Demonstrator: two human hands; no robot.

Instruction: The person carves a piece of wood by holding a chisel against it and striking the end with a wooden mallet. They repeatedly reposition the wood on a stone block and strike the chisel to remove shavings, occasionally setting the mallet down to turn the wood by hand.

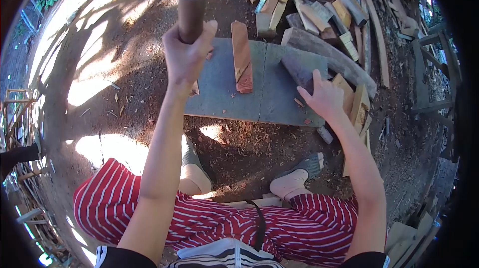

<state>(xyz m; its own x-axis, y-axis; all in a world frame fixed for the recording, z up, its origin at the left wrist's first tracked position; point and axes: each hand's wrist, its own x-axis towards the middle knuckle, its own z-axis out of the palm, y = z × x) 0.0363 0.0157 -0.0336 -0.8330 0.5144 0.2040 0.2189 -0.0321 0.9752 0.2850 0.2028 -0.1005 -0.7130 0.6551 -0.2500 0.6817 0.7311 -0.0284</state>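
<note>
My left hand (185, 51) is wrapped round a thick, round wooden handle (191, 13), whose blunt end points up toward me. Whatever lies below that fist is mostly hidden by the hand and forearm. Beneath both hands is a low grey board (219, 101) with a crack across it. A reddish split piece of wood (242, 58) lies on the board, just right of my left hand. My right hand (324, 98) hovers over the board's right end, thumb and index finger spread. Close by its fingertips is a dark wedge-shaped patch (299, 71).
Split firewood (319, 16) is heaped beyond and right of the board, with a long curved log (334, 53) along its edge. My sandalled feet (294, 183) rest on chip-strewn soil in front. A wooden frame (434, 73) stands at far right.
</note>
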